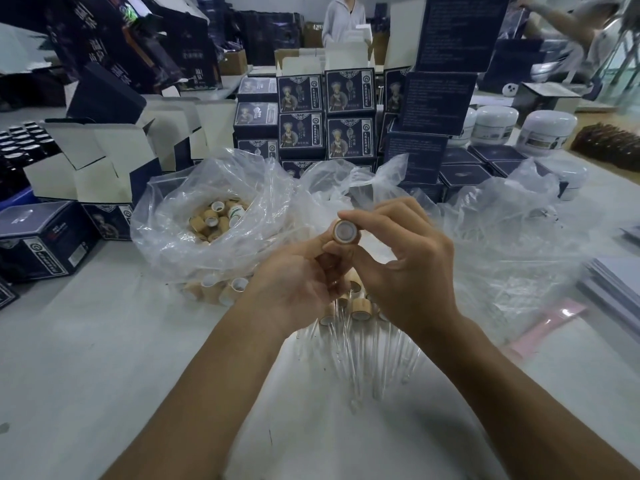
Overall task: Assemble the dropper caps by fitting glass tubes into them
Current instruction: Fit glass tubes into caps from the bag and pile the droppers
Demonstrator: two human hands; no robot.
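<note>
Right hand [398, 258]: grip narrow, thumb and fingers pinching 1 wooden dropper cap [346, 231] held above the table, its round end turned toward the camera. Whether a glass tube sits in this cap cannot be told.

Left hand [304, 282]: raised just beside the right, palm up, fingers curled around another tan cap-like piece [329, 261] just under the pinched cap; details blurred.

Finished droppers [360, 311]: a small cluster lying on the table directly below the hands, wooden caps pointing away from the person, clear glass tubes [377, 362] fanned toward the person.

Bag of caps [214, 220]: clear plastic bag, mouth open, left of the hands, holding many loose wooden caps; more caps press against its lower wall near the left wrist.

Second clear bag [519, 244]: crumpled, right of the hands; contents hard to make out.

Table [104, 358]: pale grey surface carrying all of the above.

Dark blue printed boxes [325, 116]: stacked in rows behind the bags; open white-lined cartons [104, 161] to the left.

White jars [543, 128]: at least 3, far right rear of the table.

Pink strip [543, 327] and a stack of grey sheets [620, 289]: right edge of the table.

Person in a light top [344, 19]: standing in the background.
</note>
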